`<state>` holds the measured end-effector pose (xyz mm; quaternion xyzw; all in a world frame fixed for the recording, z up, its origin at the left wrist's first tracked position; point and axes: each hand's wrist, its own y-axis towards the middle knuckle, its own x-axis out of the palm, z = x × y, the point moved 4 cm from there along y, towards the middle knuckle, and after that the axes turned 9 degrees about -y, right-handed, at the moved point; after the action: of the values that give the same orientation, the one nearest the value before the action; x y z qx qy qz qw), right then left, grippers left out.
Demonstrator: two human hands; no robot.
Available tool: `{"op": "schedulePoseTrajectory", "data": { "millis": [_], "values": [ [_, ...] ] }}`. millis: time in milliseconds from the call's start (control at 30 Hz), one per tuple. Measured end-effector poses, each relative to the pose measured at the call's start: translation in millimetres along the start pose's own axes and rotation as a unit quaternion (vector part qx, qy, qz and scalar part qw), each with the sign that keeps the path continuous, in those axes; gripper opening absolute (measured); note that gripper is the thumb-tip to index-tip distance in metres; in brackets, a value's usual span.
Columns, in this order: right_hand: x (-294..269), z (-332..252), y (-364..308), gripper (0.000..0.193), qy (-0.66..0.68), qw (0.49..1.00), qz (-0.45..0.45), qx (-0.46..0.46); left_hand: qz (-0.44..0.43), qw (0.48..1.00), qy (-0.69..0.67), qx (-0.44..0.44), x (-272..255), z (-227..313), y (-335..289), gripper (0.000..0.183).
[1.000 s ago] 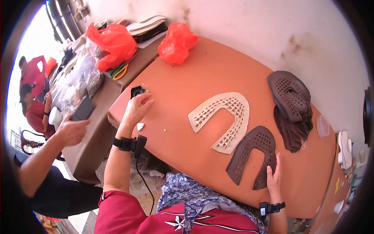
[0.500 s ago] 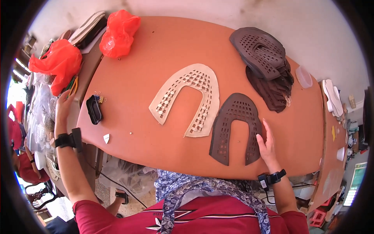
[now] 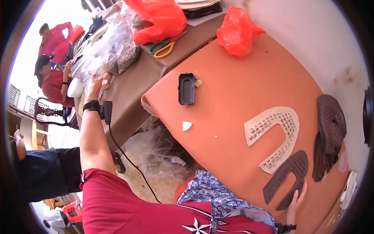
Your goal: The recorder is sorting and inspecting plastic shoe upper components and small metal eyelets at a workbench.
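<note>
My left hand reaches over the brown side table, beside a clear plastic bag and some small tan pieces. Its fingers are too small and unclear to show whether they hold anything. On the orange table my right hand rests with fingers stretched out, against the outer edge of a dark brown U-shaped perforated shoe upper. Beyond that piece lies a beige perforated shoe upper with light strips woven into its slots. A stack of dark brown perforated uppers lies at the far right.
A black box with binder clips and a white scrap lie on the orange table. Green-and-orange-handled scissors, a red bag and a white bowl are on the side table. Another red bag stands farther right. People sit and stand at left.
My view has swung left. My left hand has moved from beside the scissors handles to the small tan pieces near the clear bag. My right hand stays by the dark brown upper.
</note>
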<state>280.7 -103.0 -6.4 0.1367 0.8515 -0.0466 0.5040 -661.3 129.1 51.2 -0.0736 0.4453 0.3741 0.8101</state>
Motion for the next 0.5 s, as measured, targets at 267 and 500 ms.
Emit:
{"op": "schedulePoseTrajectory", "data": {
  "millis": [267,500],
  "values": [
    [-5.5,-3.0,5.5,0.060,-0.067,0.997,-0.043,0.010,0.061,0.997,0.029,0.049,43.8,18.7,26.0,0.075],
    [-6.8,-40.6,11.5,0.059,-0.073,0.995,-0.043,0.046,-0.109,0.967,-0.170,0.154,106.4,-56.4,126.1,0.069]
  ]
}}
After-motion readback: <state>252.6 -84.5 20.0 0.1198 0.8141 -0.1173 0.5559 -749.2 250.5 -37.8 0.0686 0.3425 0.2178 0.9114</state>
